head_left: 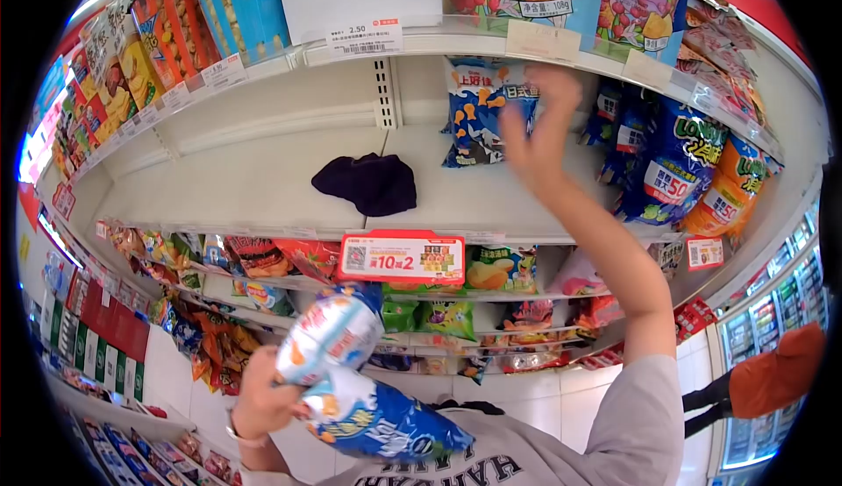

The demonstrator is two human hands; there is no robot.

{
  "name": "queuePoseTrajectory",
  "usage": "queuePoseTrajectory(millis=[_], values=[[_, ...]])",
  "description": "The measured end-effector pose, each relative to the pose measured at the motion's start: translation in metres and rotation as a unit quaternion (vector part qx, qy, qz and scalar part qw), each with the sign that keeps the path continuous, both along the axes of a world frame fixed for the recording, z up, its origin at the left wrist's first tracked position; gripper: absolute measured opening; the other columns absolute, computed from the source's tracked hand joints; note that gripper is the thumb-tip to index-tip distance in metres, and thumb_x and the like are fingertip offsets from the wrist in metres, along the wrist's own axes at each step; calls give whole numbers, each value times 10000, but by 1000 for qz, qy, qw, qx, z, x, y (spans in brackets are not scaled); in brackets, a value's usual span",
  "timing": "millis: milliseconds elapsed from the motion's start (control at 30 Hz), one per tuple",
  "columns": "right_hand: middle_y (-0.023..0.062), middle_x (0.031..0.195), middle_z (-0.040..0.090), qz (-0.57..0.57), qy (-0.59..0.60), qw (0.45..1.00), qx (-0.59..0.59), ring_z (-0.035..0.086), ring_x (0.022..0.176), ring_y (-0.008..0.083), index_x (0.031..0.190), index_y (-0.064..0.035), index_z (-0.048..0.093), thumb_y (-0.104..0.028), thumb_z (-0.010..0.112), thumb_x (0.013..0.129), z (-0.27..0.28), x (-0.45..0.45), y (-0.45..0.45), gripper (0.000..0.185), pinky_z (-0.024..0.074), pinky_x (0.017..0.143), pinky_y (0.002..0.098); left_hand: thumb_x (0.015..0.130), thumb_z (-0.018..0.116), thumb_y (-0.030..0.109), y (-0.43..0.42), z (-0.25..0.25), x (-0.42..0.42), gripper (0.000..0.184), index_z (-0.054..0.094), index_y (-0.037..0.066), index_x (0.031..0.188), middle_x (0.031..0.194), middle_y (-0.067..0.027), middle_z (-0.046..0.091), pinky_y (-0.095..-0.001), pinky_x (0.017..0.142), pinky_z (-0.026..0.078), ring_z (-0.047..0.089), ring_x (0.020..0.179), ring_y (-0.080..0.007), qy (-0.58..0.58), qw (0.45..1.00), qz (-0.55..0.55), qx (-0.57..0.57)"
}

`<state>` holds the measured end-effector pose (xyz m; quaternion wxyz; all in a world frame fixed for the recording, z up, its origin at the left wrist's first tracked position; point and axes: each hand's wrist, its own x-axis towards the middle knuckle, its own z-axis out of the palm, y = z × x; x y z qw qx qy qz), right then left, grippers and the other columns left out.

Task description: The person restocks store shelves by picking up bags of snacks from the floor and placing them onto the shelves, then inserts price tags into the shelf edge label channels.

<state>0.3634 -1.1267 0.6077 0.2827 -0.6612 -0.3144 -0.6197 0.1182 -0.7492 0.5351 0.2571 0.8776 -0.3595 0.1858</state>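
Note:
My left hand [266, 396] is closed on two blue-and-white snack bags, low in front of my chest. The upper bag [338, 332] tilts up and to the right, while the lower bag [386, 416] hangs across my grey shirt. My right hand [545, 126] reaches over the shelf with its fingers apart, slightly blurred. It is in front of the right side of a blue-and-white snack bag [478, 104] that stands upright at the back; whether they touch, I cannot tell. A dark crumpled cloth [368, 183] lies on the same shelf [237, 188].
Blue chip bags [671, 166] and an orange bag [735, 189] stand at the shelf's right end. A red-framed price sign [402, 258] sticks out from the front edge. More snacks fill the shelves above and below. A person in orange [776, 372] is at the right.

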Motion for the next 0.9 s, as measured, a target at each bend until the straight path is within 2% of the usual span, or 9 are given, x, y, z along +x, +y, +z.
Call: queuePoseTrajectory(millis=[67, 167, 267, 433, 567, 633, 700, 733, 900], values=[[145, 1181, 510, 244, 90, 931, -255, 421, 1178, 302, 1262, -26, 413, -291, 716, 774, 5, -59, 26, 633, 316, 985, 457, 838, 560, 514, 3, 16, 10, 507, 553, 47, 643, 954, -184, 603, -437, 720, 430, 537, 810, -357, 38, 995, -19, -90], [211, 1300, 416, 386, 271, 844, -257, 410, 1182, 375, 1378, -27, 283, -336, 758, 696, -22, -118, 61, 886, 309, 1014, 471, 834, 579, 511, 3, 48, 27, 487, 625, 61, 653, 962, -183, 602, -428, 729, 432, 558, 846, -349, 44, 990, -122, -63], [235, 1393, 311, 391, 369, 794, -284, 371, 1262, 364, 1427, -4, 180, -322, 819, 648, -31, -140, 59, 1057, 342, 1026, 423, 822, 582, 528, -14, 68, 42, 470, 681, 84, 707, 966, -176, 596, -406, 730, 422, 562, 823, -328, 68, 969, -227, -73], [193, 1296, 454, 386, 407, 805, -193, 496, 1162, 343, 1386, -70, 282, -320, 829, 603, -35, -153, 41, 987, 397, 983, 404, 823, 577, 520, -31, 83, 49, 445, 703, 97, 766, 1023, -190, 566, -378, 690, 395, 542, 804, -306, 71, 963, -258, -21], [153, 1214, 550, 348, 470, 802, -120, 555, 1113, 263, 1336, -77, 360, -215, 837, 614, -20, -160, 13, 876, 423, 957, 349, 786, 631, 458, -37, 91, 44, 399, 698, 65, 801, 1207, -286, 504, -436, 868, 437, 569, 1014, -396, 154, 966, -206, -27], [149, 1234, 537, 312, 519, 790, -90, 530, 1139, 245, 1345, -50, 355, -225, 834, 631, -19, -154, -2, 877, 400, 981, 343, 773, 645, 419, -42, 90, 47, 394, 657, 26, 751, 1338, -339, 387, -409, 895, 454, 520, 1139, -425, 79, 979, -190, 8], [142, 1243, 524, 330, 566, 749, 97, 497, 1164, 233, 1352, -25, 353, -224, 820, 652, -18, -145, -14, 865, 380, 999, 345, 766, 644, 417, -47, 88, 39, 407, 628, 13, 717, 1370, -350, 342, -385, 861, 481, 518, 1146, -422, 46, 990, -128, -27], [128, 1249, 512, 314, 594, 726, 150, 478, 1171, 232, 1357, -20, 352, -220, 801, 672, -11, -137, -21, 843, 368, 1006, 345, 750, 645, 414, -48, 88, 37, 430, 572, -3, 670, 1311, -316, 443, -348, 775, 518, 598, 1032, -382, -20, 994, -100, -25], [143, 1151, 570, 257, 463, 823, 207, 531, 1059, 192, 1289, 14, 396, -201, 752, 749, -19, -56, -54, 681, 412, 941, 321, 803, 598, 403, -45, 96, 29, 430, 570, -10, 688, 952, -168, 673, -306, 589, 509, 662, 687, -291, -47, 997, -59, -1]])
